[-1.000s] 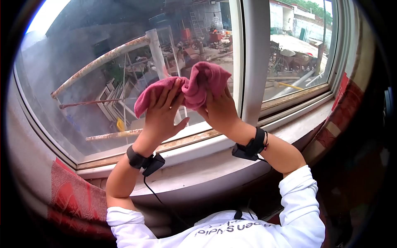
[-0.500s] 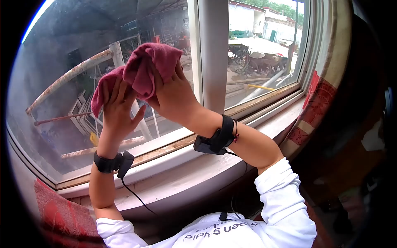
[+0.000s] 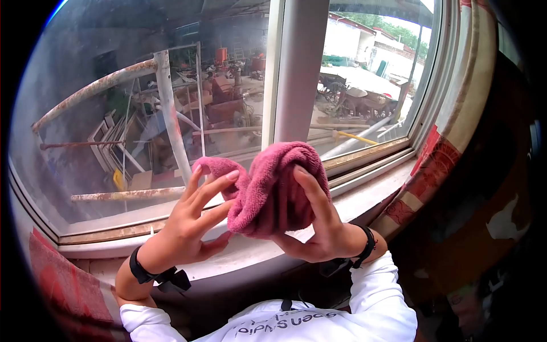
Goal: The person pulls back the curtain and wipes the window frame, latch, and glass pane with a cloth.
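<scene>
A bunched pink-red towel (image 3: 276,191) is held up in front of the window, above the sill. My right hand (image 3: 322,231) grips its right side, fingers over the folds and thumb at the bottom. At the towel's left, my left hand (image 3: 191,228) has its fingers spread, with the fingertips against the loose end and the thumb apart. The cloth hides part of my right fingers. Behind it is the window pane (image 3: 74,74), hazy on the left side.
A white window frame post (image 3: 299,74) stands behind the towel. The pale sill (image 3: 376,196) runs below, with red patterned curtains (image 3: 436,159) at the right and lower left. Outside, beyond the glass, are a rusty railing (image 3: 165,102) and piled clutter.
Both hands have come off the left pane, bringing the towel down, right and closer to me. The towel is more bunched up, and my left fingers have spread apart.
</scene>
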Motion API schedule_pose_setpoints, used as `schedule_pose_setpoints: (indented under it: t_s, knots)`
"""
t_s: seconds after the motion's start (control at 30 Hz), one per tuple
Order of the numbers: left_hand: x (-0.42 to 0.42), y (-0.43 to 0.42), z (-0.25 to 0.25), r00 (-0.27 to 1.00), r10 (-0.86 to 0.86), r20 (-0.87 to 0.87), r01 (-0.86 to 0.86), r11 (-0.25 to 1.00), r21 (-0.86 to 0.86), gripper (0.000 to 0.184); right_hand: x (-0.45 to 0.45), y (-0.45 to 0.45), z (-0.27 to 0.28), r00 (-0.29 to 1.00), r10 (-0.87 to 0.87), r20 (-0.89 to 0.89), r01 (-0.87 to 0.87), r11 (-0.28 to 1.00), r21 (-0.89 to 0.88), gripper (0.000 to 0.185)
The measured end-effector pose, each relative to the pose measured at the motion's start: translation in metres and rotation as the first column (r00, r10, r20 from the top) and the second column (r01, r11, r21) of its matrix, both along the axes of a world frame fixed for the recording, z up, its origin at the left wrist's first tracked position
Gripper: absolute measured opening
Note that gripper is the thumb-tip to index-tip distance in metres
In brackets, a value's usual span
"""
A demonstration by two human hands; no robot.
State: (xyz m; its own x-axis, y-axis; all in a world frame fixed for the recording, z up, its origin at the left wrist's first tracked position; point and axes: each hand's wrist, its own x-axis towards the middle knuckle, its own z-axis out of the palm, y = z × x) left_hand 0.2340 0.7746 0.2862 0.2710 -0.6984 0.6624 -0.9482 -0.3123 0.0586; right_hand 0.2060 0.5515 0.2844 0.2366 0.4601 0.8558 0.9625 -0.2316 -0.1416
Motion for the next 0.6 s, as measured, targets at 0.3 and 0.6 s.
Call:
schedule_pose_setpoints:
  t_s: [0.3, 0.6]
  knots:
    - [-0.028, -0.048, -0.075, 0.487, -0.342, -0.804, 0.381, 0.911, -0.157, 0.06, -0.027, -0.088, -0.047, 0.761, 0.252, -0.598, -0.124, 0.961, 0.247, 0.079]
    - [-0.007, -0.094, -0.122, 0.331, -0.436, -0.837, 0.14, 0.9, -0.413, 0.016, -0.032, -0.108, -0.042, 0.688, 0.255, -0.68, 0.064, 0.912, 0.406, 0.07]
